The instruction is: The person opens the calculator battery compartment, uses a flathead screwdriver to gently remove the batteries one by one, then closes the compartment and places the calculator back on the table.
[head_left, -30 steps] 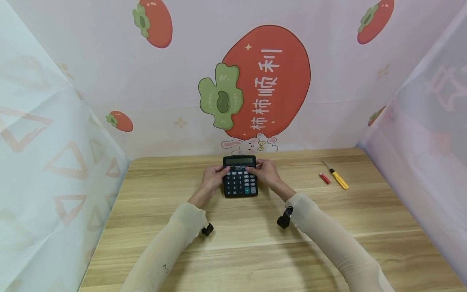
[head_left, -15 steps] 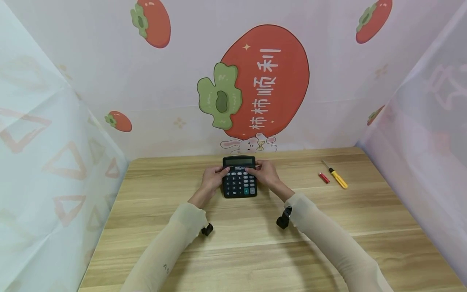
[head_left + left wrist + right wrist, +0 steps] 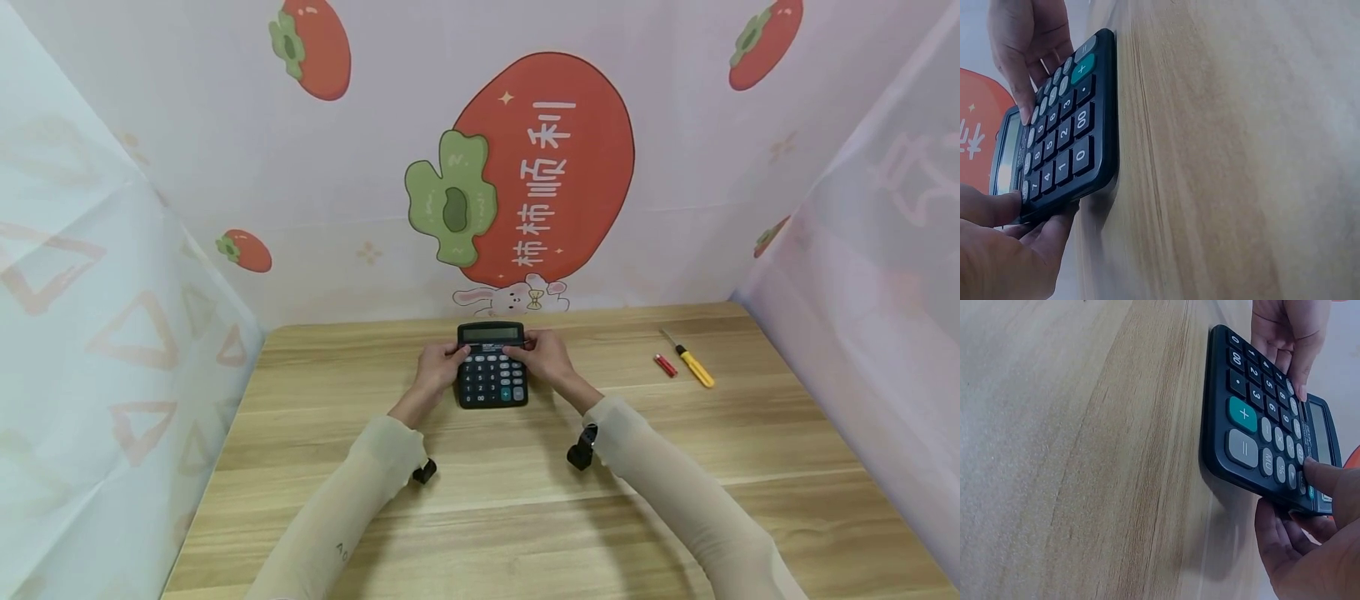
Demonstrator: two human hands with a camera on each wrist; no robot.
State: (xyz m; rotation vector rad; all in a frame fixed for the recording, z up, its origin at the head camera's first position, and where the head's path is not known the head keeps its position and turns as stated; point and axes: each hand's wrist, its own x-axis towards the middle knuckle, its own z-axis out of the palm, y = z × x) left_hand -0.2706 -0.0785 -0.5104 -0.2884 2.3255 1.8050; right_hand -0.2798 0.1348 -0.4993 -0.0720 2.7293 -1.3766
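Note:
A black calculator [image 3: 492, 375] with grey and dark keys and one green plus key lies face up between both hands near the table's back edge. My left hand [image 3: 436, 368] grips its left side, thumb on top by the upper keys and fingers underneath. On the opposite side my right hand [image 3: 545, 357] holds it the same way, its thumb just below the display. In the right wrist view the calculator [image 3: 1254, 412] casts a shadow on the wood, its near edge close over the table. Fingers of the left hand [image 3: 1013, 250] curl beneath the body, partly hidden.
To the right on the wooden table [image 3: 480, 533] lie a small red cylindrical object [image 3: 665, 365] and a screwdriver [image 3: 696, 366] with a yellow and black handle. A patterned cloth backdrop [image 3: 360, 183] rises directly behind the table's back edge, with further sheets at both sides.
Both hands keep their hold on the calculator. Its top edge has come very slightly lower in the head view; otherwise only a small shift of the whole view shows.

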